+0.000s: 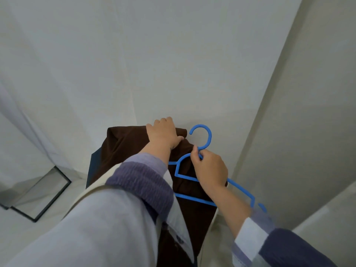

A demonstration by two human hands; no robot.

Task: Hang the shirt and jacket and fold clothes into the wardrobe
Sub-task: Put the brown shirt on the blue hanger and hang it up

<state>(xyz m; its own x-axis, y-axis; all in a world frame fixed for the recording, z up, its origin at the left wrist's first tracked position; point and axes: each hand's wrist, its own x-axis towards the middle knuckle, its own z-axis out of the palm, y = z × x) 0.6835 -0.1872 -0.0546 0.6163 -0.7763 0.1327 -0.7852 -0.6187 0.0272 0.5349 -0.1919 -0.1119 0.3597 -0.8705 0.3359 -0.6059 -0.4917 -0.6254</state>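
Note:
A dark brown garment (125, 147) hangs in front of me, low in the middle of the view. My left hand (163, 132) grips its top edge near the collar. A blue plastic hanger (201, 135) lies against the garment's right side, hook pointing up. My right hand (209, 168) pinches the hanger's neck just below the hook. A light grey-white garment (100, 218) is draped over my left forearm and covers the lower left of the brown one. A strip of dark blue cloth (92, 166) shows at the brown garment's left edge.
White walls (173, 54) fill the upper view, with a corner edge (269, 112) running down on the right. A black-framed glass panel (42, 193) leans low on the left. A pale ledge (331, 212) sits at the lower right.

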